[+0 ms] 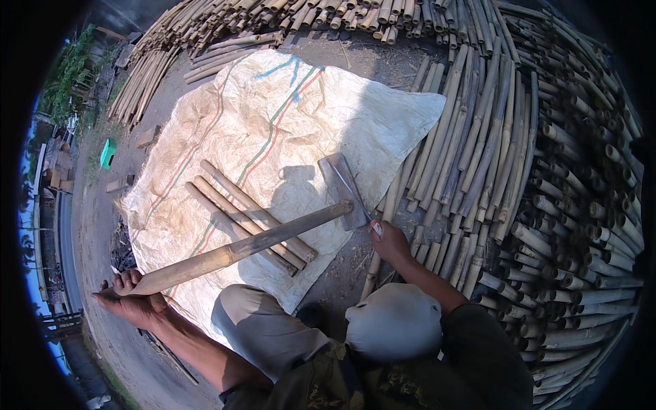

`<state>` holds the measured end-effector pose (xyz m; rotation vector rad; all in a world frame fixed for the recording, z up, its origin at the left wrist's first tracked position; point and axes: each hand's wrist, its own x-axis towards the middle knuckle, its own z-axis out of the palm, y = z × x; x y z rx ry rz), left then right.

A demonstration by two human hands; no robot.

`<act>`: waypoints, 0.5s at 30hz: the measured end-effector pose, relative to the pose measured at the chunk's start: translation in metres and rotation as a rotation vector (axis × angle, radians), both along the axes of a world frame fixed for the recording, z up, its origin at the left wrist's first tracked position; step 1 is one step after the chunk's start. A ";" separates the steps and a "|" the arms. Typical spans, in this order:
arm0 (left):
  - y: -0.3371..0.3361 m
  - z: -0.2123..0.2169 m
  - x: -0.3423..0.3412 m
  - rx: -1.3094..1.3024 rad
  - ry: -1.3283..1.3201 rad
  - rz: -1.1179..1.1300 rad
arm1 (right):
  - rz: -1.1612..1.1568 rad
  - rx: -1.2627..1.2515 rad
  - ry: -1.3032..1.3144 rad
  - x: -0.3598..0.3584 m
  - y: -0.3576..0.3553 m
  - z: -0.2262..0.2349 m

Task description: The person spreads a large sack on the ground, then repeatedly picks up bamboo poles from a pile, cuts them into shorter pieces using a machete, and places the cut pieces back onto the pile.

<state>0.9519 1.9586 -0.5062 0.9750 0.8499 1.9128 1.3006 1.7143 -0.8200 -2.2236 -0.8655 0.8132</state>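
Observation:
A bamboo pole point(260, 241) slants across in front of me, its near left end in my left hand point(131, 301), whose fingers curl around it from beneath. The pole's far right end lies over a dark flat wooden block point(348, 210). My right hand point(391, 243) is closed around the handle of a tool with a long thin metal blade point(350, 184). The blade points away over the block, just past the pole's end; whether it is a knife or a saw I cannot tell. Beneath the pole, three shorter bamboo pieces point(239, 195) lie side by side on a white woven sheet point(184, 130).
Stacked bamboo poles point(574, 225) fill the right side, with more bamboo point(369, 15) piled at the back. Long poles point(471, 130) lie beside the sheet's right edge. A green plastic stool point(107, 154) stands at the left. My knees point(393, 324) are close below the work.

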 end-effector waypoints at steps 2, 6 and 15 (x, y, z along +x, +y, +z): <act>-0.004 0.005 0.008 0.011 0.037 0.004 | -0.008 0.100 0.054 -0.004 -0.001 0.007; -0.014 0.017 0.028 0.022 0.054 0.000 | -0.011 0.368 0.038 -0.013 -0.001 0.002; -0.035 0.033 0.068 0.075 0.129 0.043 | 0.042 0.066 0.007 -0.007 0.005 -0.006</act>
